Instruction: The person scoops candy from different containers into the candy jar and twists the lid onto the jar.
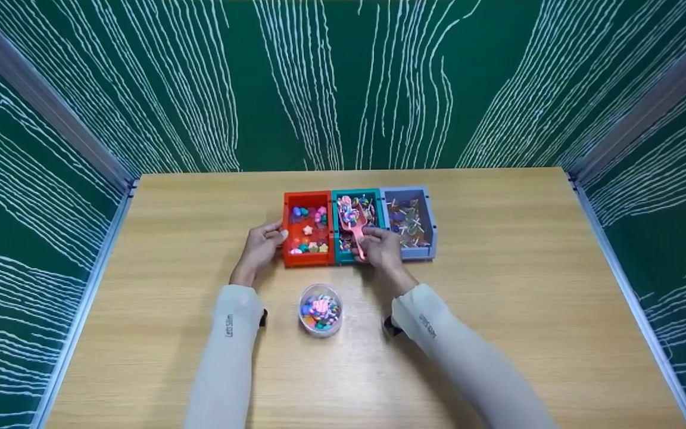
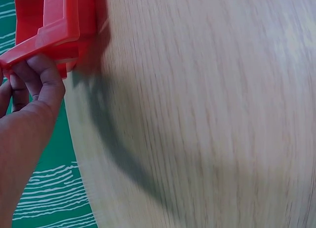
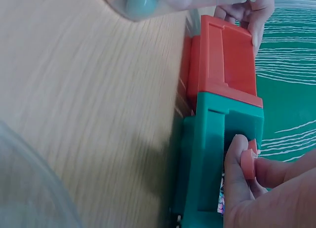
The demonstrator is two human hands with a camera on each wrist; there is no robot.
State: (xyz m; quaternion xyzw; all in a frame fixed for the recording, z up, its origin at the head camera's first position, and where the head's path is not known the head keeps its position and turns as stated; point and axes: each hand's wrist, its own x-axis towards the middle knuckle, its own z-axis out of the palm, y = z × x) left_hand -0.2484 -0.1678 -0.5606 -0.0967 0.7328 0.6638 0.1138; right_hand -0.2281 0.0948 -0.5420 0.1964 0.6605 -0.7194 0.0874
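My left hand (image 1: 258, 251) grips the left wall of a red bin (image 1: 307, 258), with curled fingers under its rim in the left wrist view. Small colourful pieces, among them star shapes, lie in that bin. My right hand (image 1: 383, 250) pinches the handle of a pink scoop (image 1: 359, 239) between thumb and fingers. The scoop's head lies over the teal bin (image 1: 357, 192), loaded with swirled lollipop-like pieces (image 1: 349, 210). More small wrapped-looking pieces lie beneath it. In the right wrist view only the end of the scoop handle (image 3: 249, 164) shows.
A grey-blue bin (image 1: 431, 238) holding clear pieces with white sticks joins the teal bin on the right. A clear round tub (image 1: 321, 331) with mixed colourful pieces stands on the wooden table (image 1: 498, 333) between my forearms. Green white-streaked walls (image 1: 295, 89) enclose the table.
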